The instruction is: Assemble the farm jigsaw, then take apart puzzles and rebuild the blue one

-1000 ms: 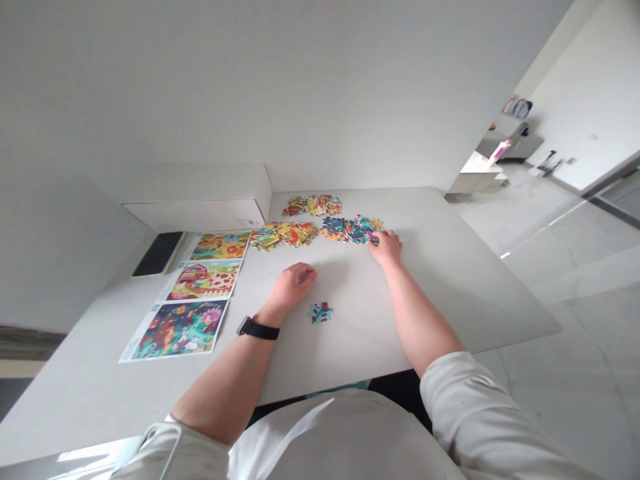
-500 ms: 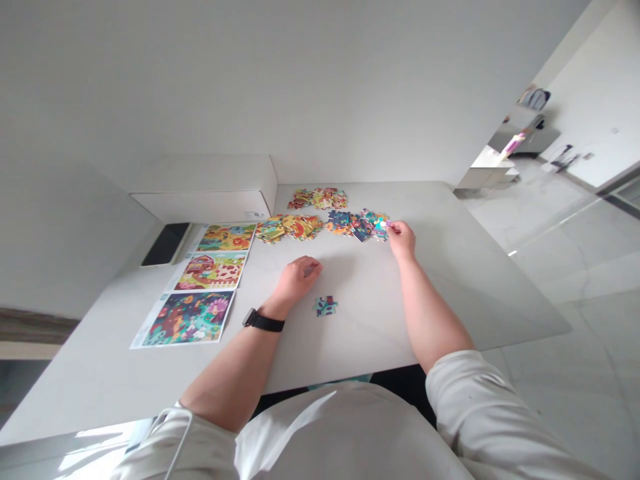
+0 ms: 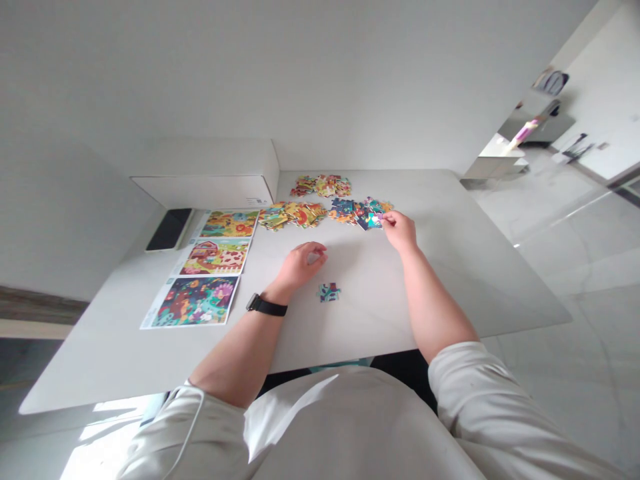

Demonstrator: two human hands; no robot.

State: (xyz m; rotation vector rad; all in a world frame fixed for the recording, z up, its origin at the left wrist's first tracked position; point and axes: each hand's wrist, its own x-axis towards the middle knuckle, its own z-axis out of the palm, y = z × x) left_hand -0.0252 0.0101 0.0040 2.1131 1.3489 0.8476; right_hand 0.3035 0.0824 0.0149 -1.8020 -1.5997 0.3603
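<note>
Jigsaw puzzle pieces point(image 3: 361, 212) lie in loose piles on a white worktop point(image 3: 430, 267) as the right hand point(image 3: 399, 230) pinches one piece point(image 3: 377, 217) at a pile's edge, while the half-curled left hand point(image 3: 300, 267), its hold unclear, rests near a small joined cluster point(image 3: 329, 292).

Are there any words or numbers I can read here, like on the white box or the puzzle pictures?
Nothing can be read: the small label on the white box is too small and blurred, and the puzzle picture sheets show no readable words.
</note>
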